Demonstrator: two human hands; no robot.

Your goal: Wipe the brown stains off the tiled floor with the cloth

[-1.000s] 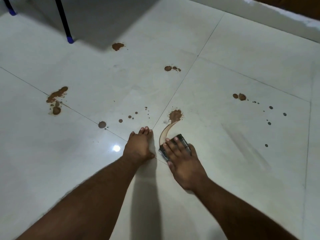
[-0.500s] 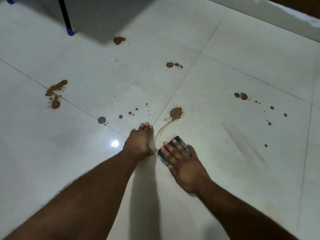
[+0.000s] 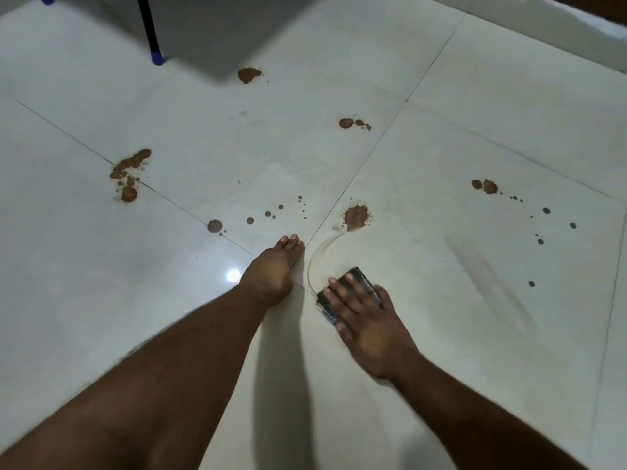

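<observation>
Your right hand (image 3: 364, 320) presses flat fingers on the cloth (image 3: 342, 296); left hand (image 3: 271, 273) rests flat; most stains (image 3: 355, 217) remain.

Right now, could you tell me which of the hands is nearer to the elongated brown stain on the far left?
Left. The left hand rests right of the elongated stain; the right hand, pressing the cloth, lies farther right.

Home interior: glossy tiled floor (image 3: 475, 96) (furniture leg (image 3: 149, 32) nearby)

The cloth (image 3: 346, 296) lies under the right hand (image 3: 368, 320), right of the left hand (image 3: 271, 273) (stain (image 3: 355, 217) just beyond).
</observation>
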